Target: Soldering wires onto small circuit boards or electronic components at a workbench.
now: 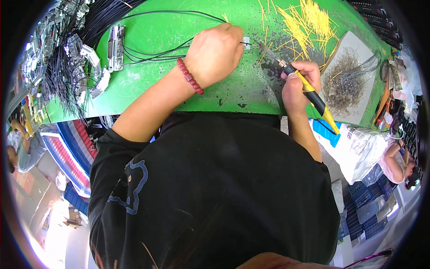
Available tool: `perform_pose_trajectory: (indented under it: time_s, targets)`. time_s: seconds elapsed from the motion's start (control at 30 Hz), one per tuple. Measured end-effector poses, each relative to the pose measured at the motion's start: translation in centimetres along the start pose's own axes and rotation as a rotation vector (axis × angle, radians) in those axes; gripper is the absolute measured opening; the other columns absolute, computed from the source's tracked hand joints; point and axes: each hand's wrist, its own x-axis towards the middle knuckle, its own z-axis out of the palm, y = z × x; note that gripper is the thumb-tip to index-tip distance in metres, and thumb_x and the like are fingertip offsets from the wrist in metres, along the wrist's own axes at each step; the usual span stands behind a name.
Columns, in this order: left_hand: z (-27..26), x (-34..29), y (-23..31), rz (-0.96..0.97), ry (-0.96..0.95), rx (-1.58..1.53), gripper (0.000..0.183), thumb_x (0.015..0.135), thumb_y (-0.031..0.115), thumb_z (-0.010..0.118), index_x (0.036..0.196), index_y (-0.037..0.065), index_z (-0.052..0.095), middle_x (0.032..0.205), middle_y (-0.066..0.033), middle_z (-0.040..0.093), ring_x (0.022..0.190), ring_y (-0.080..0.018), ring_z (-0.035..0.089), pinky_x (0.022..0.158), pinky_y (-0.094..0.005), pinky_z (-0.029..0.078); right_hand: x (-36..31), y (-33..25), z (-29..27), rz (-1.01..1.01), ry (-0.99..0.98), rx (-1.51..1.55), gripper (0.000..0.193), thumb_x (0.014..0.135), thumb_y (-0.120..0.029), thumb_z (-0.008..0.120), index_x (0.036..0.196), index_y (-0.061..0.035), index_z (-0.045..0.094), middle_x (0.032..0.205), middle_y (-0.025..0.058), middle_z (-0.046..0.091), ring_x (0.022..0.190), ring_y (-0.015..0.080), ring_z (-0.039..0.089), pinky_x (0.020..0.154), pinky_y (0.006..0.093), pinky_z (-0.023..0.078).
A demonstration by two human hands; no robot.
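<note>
My right hand [301,85] is closed round the yellow and black handle of a soldering iron [309,89]. The iron's metal tip points up and left, close to a small whitish piece [246,42] on the green tabletop [215,96]. My left hand [215,51] is closed, back upward, over thin black cables [156,57] that run in from the left. A dark wire end shows just past its fingers, by the whitish piece. A bit of yellow [225,18] sticks up above the knuckles. The left fingertips are hidden under the hand.
Loose yellow tubes [309,27] lie at the back right. A pale board [363,49] holds grey-brown crumbs and fine wires. Shiny metal parts with black cables [76,58] heap up on the left, near one metal-cased part [116,48]. Two people sit farther off, one each side.
</note>
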Motion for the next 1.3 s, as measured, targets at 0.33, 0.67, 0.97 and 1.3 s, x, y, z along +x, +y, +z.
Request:
perform_pose_trajectory:
  time_s: [0.33,0.67,0.97,1.3]
  targets:
    - [-0.1,0.1,0.0,-0.02,-0.019,0.0,0.008,0.08,0.008,0.062,0.078,0.0,0.058,0.076,-0.0166,0.061,0.071,-0.0366,0.061,0.063,-0.0444,0.05,2.3,-0.8,2.4,0.1,-0.12,-0.127,0.023,0.093,-0.007,0.061,0.115,-0.0011,0.059,0.08,0.008,0.066,0.06,0.0085,0.061,0.052,0.0203,0.048]
    - [-0.1,-0.1,0.0,-0.011,0.004,-0.015,0.009,0.08,0.01,0.062,0.078,0.001,0.059,0.077,-0.0164,0.061,0.072,-0.0362,0.062,0.063,-0.0444,0.051,4.2,-0.6,4.8,0.084,-0.225,-0.233,0.037,0.081,0.004,0.068,0.115,-0.0069,0.058,0.077,0.0024,0.066,0.068,0.0053,0.06,0.062,0.0206,0.049]
    - [-0.9,0.3,0.2,-0.045,-0.04,0.088,0.01,0.08,0.015,0.062,0.079,0.005,0.062,0.079,-0.0115,0.064,0.07,-0.0328,0.064,0.061,-0.0426,0.051,4.5,0.4,4.6,-0.083,-0.219,-0.372,0.04,0.079,0.004,0.069,0.115,-0.0105,0.06,0.072,0.0016,0.064,0.063,0.0079,0.06,0.06,0.0226,0.049]
    - [-2.1,0.6,0.5,-0.074,-0.164,-0.032,0.012,0.085,0.019,0.062,0.089,0.007,0.06,0.081,-0.0137,0.064,0.077,-0.0353,0.063,0.065,-0.0453,0.05,4.5,0.0,5.2,-0.255,-0.267,-0.465,0.038,0.077,0.006,0.069,0.11,-0.0113,0.062,0.072,0.0037,0.064,0.061,0.0121,0.061,0.058,0.0256,0.049]
